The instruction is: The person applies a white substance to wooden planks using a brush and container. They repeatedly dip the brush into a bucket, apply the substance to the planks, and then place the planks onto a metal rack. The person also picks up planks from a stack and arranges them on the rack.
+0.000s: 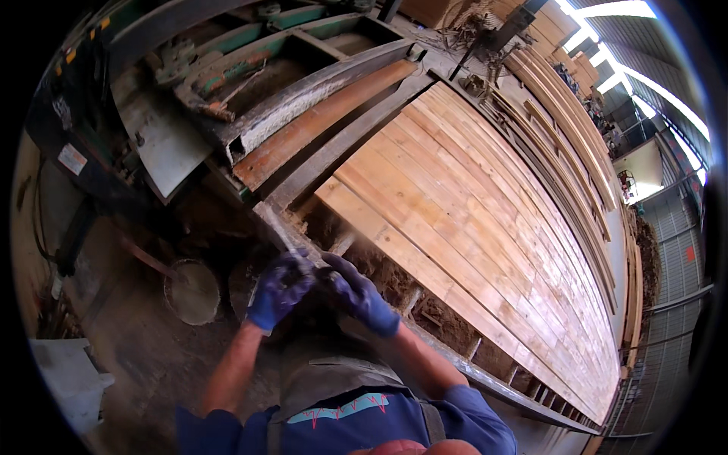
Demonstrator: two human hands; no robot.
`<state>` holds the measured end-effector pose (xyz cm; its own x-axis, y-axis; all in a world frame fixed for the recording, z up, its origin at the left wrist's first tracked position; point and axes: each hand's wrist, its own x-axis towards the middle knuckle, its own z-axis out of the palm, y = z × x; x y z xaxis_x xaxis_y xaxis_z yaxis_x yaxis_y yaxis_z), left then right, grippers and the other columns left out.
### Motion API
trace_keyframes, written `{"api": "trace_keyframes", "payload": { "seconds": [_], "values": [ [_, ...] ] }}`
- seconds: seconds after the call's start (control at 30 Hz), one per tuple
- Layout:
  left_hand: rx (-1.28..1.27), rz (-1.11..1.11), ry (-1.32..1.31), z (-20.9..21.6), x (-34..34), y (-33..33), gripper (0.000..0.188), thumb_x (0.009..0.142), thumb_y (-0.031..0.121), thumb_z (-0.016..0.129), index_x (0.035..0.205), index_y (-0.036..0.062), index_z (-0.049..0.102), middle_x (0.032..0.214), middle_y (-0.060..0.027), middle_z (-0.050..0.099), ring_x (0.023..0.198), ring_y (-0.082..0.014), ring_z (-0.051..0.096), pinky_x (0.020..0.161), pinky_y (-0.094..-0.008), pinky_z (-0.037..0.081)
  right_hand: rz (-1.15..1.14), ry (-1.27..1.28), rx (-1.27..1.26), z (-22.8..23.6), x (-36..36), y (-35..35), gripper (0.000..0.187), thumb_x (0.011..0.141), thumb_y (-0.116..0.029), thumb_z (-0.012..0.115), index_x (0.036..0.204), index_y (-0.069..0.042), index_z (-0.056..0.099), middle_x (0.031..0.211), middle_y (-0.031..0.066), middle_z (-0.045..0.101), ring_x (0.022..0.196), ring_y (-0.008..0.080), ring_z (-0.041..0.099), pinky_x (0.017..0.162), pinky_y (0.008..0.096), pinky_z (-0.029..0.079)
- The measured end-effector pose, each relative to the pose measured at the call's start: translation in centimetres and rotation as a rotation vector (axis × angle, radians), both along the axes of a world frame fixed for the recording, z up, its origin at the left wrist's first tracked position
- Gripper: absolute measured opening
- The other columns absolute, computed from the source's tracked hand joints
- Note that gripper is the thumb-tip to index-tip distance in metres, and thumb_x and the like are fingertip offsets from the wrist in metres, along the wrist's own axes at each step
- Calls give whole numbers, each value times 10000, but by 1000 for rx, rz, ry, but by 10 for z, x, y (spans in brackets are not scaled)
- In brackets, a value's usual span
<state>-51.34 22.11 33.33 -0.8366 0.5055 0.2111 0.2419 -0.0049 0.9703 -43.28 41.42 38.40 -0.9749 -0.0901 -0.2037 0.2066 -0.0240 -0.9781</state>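
Observation:
Both of my hands wear blue-purple gloves and meet in front of my body, beside the near corner of a metal frame (274, 224). My left hand (279, 290) has its fingers curled together, and a blurred pale streak shows at the fingertips. My right hand (359, 294) is bent inward, its fingertips close to the left ones. Whatever lies between the fingers is dark, small and smeared. To the right of the hands spreads a panel of joined light wooden planks (455, 220), lying on the frame.
A round bucket (193, 291) with a pale top stands at left. Beyond it are an orange-brown beam (326, 121) and green machinery (303, 38). Long timber strips (561, 136) lie past the panel. Wood debris (432, 311) fills the frame's gaps. A pale grey container (68, 383) sits lower left.

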Motion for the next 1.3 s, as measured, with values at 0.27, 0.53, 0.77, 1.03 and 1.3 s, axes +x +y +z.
{"api": "trace_keyframes", "payload": {
  "seconds": [0.27,0.53,0.77,1.03,1.3],
  "values": [
    [73,-191,241,5,-21,138,237,915,80,573,1138,4,594,1045,-101,650,964,-204,614,840,-321,498,-208,225,142,24,-14,102,504,944,-343,557,1309,-3,485,1186,97,589,1075,170,529,953,317,417],
    [-392,538,629,-23,-91,119,189,848,149,638,971,5,651,932,-182,671,854,-326,655,779,-388,526,-514,145,256,-23,-108,317,260,947,-181,530,1155,-47,609,758,26,613,604,83,515,521,238,436],
    [-632,539,598,-47,-93,128,160,849,121,621,979,29,644,922,-175,667,821,-341,644,734,-408,517,-584,-27,329,-56,-234,456,243,915,-183,540,1067,-31,653,668,40,599,500,95,497,438,239,376],
    [-669,524,580,-43,-99,137,171,842,84,616,988,-4,630,886,-184,663,778,-352,638,702,-412,514,-534,-68,387,-82,-309,497,275,867,-213,576,1041,-22,672,702,55,620,538,103,502,487,242,396],
    [-727,495,518,-40,-104,143,186,842,88,600,993,-14,635,879,-192,661,797,-362,633,734,-431,505,-481,55,331,-81,-376,476,239,873,-218,611,968,-14,693,672,43,603,557,99,505,505,252,401]
  ]
}}
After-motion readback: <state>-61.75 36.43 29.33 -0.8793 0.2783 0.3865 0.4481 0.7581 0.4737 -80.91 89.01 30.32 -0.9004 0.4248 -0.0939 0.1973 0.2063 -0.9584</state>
